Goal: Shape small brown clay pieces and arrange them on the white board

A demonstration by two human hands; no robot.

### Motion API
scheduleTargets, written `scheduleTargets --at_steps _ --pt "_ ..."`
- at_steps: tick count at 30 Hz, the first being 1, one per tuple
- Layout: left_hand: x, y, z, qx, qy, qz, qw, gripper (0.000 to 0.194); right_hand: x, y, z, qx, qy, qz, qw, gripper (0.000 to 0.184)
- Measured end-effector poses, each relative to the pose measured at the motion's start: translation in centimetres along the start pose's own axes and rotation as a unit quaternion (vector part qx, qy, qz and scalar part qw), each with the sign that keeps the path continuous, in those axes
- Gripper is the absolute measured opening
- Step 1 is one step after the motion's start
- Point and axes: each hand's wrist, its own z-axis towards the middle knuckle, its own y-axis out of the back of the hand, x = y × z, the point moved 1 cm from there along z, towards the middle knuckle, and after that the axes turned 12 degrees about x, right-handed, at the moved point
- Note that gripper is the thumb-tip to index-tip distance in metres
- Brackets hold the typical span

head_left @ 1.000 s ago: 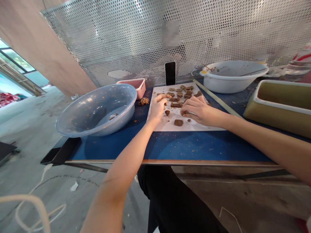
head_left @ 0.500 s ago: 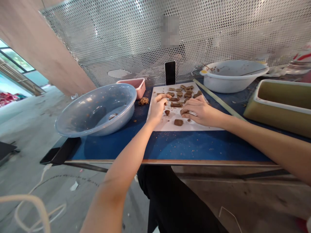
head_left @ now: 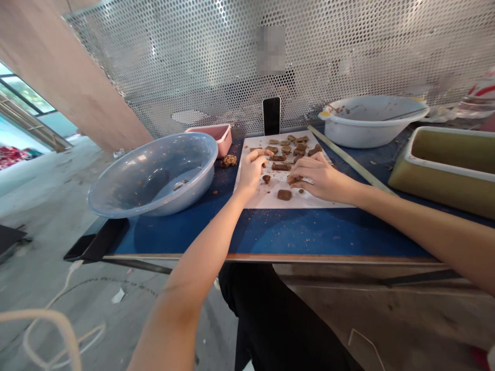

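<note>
A white sheet [head_left: 253,202] bears several brown, clay-like pieces; some are block-shaped, others narrow in the middle. My left hand [head_left: 253,167] is over the sheet's left side, its index finger and thumb apart, beside a bar-shaped piece [head_left: 279,158]. Nothing shows between those fingers. Further right, my right hand [head_left: 315,176] bends down to the sheet with its fingertips closed on a small brown piece [head_left: 294,180], mostly hidden under them. A squarish brown block [head_left: 284,195] and a crumbly lump [head_left: 266,179] lie nearer me.
To the left stand a large bluish basin [head_left: 154,203], a pink container [head_left: 223,139] and a crumbly brown clump [head_left: 228,161]. A phone [head_left: 271,116] leans behind the sheet. On the right are a pale stick [head_left: 348,159], a white basin [head_left: 359,131] and an olive planter-like box [head_left: 444,178].
Almost nothing differs. My right fingertips have shifted very slightly over the small brown piece, while my left hand stays in place.
</note>
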Motion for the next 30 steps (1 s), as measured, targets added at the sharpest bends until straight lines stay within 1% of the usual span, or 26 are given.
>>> scheduleTargets --at_steps 4,7,9,10,12,14,16,17,19,21,22,25,26,27,30 --pt "-0.2 0.0 -0.1 0.0 0.005 -0.001 1.0 0.02 0.1 0.0 0.1 0.014 -0.011 0.007 1.0 0.034" --pt "-0.4 -0.1 -0.3 0.018 -0.004 -0.017 1.0 0.013 0.2 -0.1 0.1 -0.002 -0.012 0.008 1.0 0.03" --pt "-0.5 -0.2 -0.4 0.065 -0.018 -0.042 0.997 0.008 0.3 0.0 0.1 -0.023 -0.014 0.006 1.0 0.026" --pt "-0.6 -0.3 -0.5 0.099 -0.018 -0.056 0.993 0.01 0.3 0.0 0.1 -0.028 -0.017 0.005 0.999 0.025" --pt "-0.5 -0.5 -0.7 0.175 0.001 -0.078 0.981 0.021 0.3 0.0 0.1 -0.027 -0.025 0.006 0.999 0.029" --pt "-0.3 -0.8 -0.8 0.24 0.031 -0.09 0.966 0.032 0.1 -0.1 0.1 -0.023 -0.031 0.009 0.999 0.035" --pt "-0.1 -1.0 -0.9 0.275 0.049 -0.096 0.955 0.038 0.0 -0.2 0.1 -0.033 -0.035 0.011 0.999 0.034" --pt "0.0 -1.0 -1.0 0.28 0.053 -0.098 0.954 0.04 -0.1 -0.2 0.1 -0.046 -0.037 0.011 0.998 0.03" --pt "0.0 -1.0 -1.0 0.271 0.061 -0.096 0.956 0.041 -0.1 -0.3 0.0 -0.073 -0.043 0.009 0.996 0.018" --pt "-0.2 -1.0 -1.1 0.26 0.064 -0.092 0.959 0.041 0.0 -0.2 0.0 -0.089 -0.049 0.007 0.995 0.013" --pt "-0.4 -1.0 -1.1 0.258 0.065 -0.091 0.96 0.042 0.0 -0.2 0.0 -0.089 -0.052 0.006 0.995 0.014" --pt "-0.7 -1.1 -1.2 0.259 0.062 -0.095 0.959 0.046 0.1 -0.1 -0.1 -0.077 -0.05 0.009 0.996 0.03" --pt "-0.7 -1.1 -1.2 0.261 0.062 -0.099 0.958 0.046 0.2 -0.1 -0.1 -0.078 -0.048 0.01 0.996 0.033" --pt "-0.7 -1.1 -1.2 0.262 0.063 -0.103 0.957 0.045 0.2 -0.1 0.0 -0.084 -0.045 0.01 0.995 0.032" --pt "-0.6 -1.1 -1.2 0.261 0.069 -0.115 0.956 0.04 0.1 -0.1 0.0 -0.116 -0.044 -0.003 0.992 0.021"
